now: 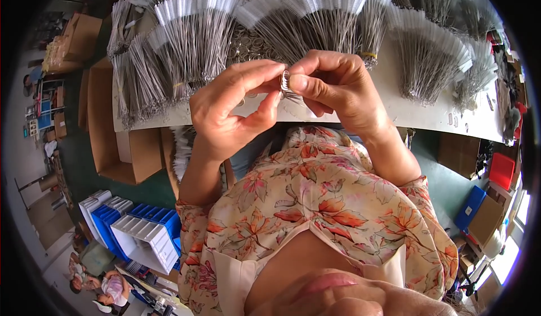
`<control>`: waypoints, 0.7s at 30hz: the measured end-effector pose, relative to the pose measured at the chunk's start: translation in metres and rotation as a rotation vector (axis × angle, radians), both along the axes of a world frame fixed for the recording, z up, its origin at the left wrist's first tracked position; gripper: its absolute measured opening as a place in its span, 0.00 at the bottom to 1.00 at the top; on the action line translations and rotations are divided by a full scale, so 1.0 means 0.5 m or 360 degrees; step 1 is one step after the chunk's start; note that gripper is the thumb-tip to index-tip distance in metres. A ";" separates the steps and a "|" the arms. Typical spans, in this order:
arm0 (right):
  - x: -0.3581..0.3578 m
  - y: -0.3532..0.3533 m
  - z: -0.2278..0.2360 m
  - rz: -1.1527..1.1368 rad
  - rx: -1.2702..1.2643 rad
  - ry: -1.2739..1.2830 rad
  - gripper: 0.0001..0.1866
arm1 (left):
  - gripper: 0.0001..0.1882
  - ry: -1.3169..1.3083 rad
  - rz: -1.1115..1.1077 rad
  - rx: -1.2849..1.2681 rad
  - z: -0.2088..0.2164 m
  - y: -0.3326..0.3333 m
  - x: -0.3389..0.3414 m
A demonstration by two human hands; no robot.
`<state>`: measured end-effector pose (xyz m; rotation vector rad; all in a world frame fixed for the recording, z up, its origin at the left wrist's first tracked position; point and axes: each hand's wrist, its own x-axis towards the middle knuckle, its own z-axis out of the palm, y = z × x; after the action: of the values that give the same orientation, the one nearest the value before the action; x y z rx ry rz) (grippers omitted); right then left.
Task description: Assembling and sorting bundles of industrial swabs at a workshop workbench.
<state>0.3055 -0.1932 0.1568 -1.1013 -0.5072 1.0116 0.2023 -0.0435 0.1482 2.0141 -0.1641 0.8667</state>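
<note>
Hands are meeting above the white table's [417,110] near edge: left hand [234,110] and right hand [332,85] are both pinching a small metal ring [285,81], standing upright, edge-on, with fanned wire brushes [194,40] crowding behind.

The small metal ring [285,81] is mostly buried between the fingertips of both hands, so its shape's hard to tell. The brush bundles [315,11] run off the top edge. Stuff at the far right end of the bench [428,116] is too tiny and warped.
</note>
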 end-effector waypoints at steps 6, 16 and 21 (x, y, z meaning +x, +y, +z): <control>0.015 -0.006 0.011 0.0148 -0.0111 -0.0399 0.06 | 0.13 0.0074 -0.0140 0.0249 0.039 0.021 0.001; -0.005 -0.014 -0.001 0.0230 0.0034 -0.0166 0.07 | 0.12 0.0453 -0.0223 -0.0273 0.059 0.010 -0.016; -0.004 -0.018 0.007 0.0272 0.0079 0.0047 0.08 | 0.07 0.0580 -0.0361 -0.0046 0.077 0.022 -0.013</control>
<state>0.3036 -0.2021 0.1602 -1.0099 -0.6074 1.1560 0.1960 -0.0322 0.1867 2.0417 -0.1679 0.3505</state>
